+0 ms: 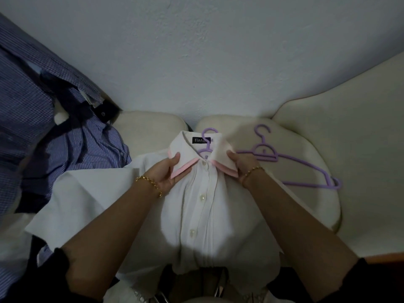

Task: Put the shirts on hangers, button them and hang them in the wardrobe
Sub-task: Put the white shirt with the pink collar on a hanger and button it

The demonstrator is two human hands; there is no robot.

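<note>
Neatly buttoned white shirt (203,206), pink-edged collar (181,169)

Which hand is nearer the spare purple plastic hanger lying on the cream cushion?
Right. The right hand pinches a collar tip of the white shirt just beside the spare purple plastic hanger; the left hand pinches the other tip, across the shirt.

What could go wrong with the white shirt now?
Both the left hand and right hand pinch only the collar, so lifting there might pull the white shirt off its hanger. Its sleeve lies against the blue shirts and might drag them along.
</note>
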